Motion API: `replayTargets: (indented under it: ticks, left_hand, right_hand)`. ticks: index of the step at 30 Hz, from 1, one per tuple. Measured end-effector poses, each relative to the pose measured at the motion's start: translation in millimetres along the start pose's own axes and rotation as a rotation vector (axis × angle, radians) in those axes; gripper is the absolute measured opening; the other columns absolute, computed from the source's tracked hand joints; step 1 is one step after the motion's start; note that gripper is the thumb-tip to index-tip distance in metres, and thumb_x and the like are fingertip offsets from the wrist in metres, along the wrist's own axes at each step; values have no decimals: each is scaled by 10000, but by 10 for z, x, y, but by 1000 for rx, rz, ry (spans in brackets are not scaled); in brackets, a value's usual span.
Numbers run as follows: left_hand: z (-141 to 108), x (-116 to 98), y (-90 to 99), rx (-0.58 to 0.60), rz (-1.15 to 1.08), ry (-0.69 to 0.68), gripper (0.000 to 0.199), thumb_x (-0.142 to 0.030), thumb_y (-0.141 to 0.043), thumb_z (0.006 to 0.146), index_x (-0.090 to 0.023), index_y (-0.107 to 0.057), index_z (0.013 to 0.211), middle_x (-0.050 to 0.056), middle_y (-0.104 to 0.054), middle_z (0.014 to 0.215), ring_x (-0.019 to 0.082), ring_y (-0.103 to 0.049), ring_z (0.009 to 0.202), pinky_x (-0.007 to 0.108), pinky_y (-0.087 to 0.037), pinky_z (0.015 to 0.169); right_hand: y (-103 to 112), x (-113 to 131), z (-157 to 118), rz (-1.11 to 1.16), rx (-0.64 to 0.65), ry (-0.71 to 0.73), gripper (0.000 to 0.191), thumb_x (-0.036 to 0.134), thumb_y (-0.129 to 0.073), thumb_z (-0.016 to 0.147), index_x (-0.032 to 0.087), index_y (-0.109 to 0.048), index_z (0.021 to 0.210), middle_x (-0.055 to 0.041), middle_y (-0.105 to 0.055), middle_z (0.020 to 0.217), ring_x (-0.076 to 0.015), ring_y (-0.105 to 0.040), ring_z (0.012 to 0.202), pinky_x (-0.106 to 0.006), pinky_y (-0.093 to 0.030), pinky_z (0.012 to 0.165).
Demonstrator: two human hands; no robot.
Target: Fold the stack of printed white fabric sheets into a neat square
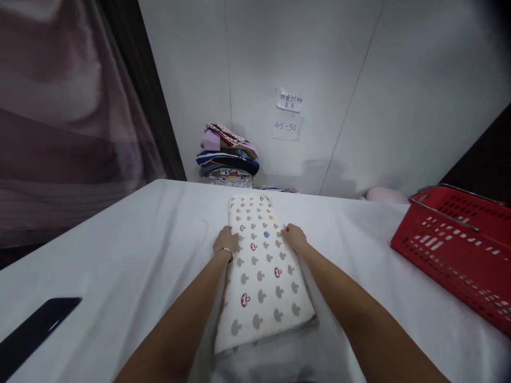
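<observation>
I see left hand (226,241) and right hand (295,236) curled closed, gripping mushroom-print cloth (261,268) at opposite edges. Red basket (455,260) sits right.

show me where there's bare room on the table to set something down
Left: white tabletop between the black flat thing and the left arm. Right: the patch between the right arm and the red basket. The middle is crowded: the folded cloth lies there, with the left hand and right hand at its sides.
</observation>
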State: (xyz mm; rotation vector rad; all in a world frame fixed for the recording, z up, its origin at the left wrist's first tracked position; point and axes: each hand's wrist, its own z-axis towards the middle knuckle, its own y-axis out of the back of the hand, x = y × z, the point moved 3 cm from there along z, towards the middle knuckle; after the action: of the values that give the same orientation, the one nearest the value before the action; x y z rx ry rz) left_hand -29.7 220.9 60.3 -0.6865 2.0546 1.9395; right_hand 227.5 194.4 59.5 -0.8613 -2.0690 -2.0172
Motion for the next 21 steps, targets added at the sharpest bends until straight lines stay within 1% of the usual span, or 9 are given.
replayTargets:
  ticks: [4,7,10,13,16,18,20,21]
  left_hand:
    - [66,-10,22,7,-13,29,460,-445,-411,810,-159,-437,1169,153,-527,1214,279,-518,1102,368,-420,853]
    - [169,-73,42,-8,-32,40,486,-478,-378,824,-133,-442,1160,178,-524,1203,287,-513,1107,369,-420,847]
    - [296,-152,44,-26,-47,73,494,-473,-364,833,-114,-437,1163,184,-529,1186,294,-523,1087,375,-425,833]
    - [407,-207,23,-52,-44,95,473,-449,-375,835,-104,-443,1152,189,-535,1162,295,-541,1052,374,-431,814]
    - [478,-214,-12,-71,-34,63,407,-373,-394,842,-138,-429,1173,165,-509,1196,256,-547,1046,337,-433,810]
    - [501,-202,-30,-79,-20,21,385,-337,-389,849,-169,-417,1194,144,-483,1227,229,-547,1043,318,-434,810]
    - [504,-185,-41,-77,-1,4,388,-333,-379,852,-174,-414,1205,142,-473,1231,228,-547,1034,325,-438,806]
    - [499,-179,-41,-82,14,-2,395,-340,-378,851,-170,-416,1205,145,-472,1228,233,-540,1041,332,-440,806]
  right_hand:
    - [14,56,59,-63,20,21,227,350,-443,821,187,-590,880,-72,-649,929,-206,-587,837,-259,-374,603]
    - [18,116,139,-90,14,25,278,389,-415,839,179,-588,895,-79,-648,930,-210,-592,833,-263,-378,601]
    - [-6,179,232,-107,-2,19,322,419,-394,852,169,-584,921,-88,-643,928,-212,-592,840,-269,-388,617]
    - [-51,225,309,-118,-35,19,352,419,-363,870,156,-567,984,-113,-611,1014,-216,-577,900,-281,-399,659]
    - [-103,227,346,-133,-66,25,354,400,-347,881,152,-547,1035,-123,-564,1097,-215,-554,963,-283,-401,701]
    - [-128,209,350,-146,-69,38,351,395,-343,883,159,-542,1049,-112,-567,1084,-209,-560,949,-281,-404,710]
    - [-135,194,344,-153,-68,57,350,392,-344,881,163,-539,1059,-109,-573,1075,-213,-561,949,-290,-407,726]
    - [-130,197,341,-158,-79,75,348,384,-351,878,163,-534,1075,-115,-566,1098,-221,-547,983,-300,-405,753]
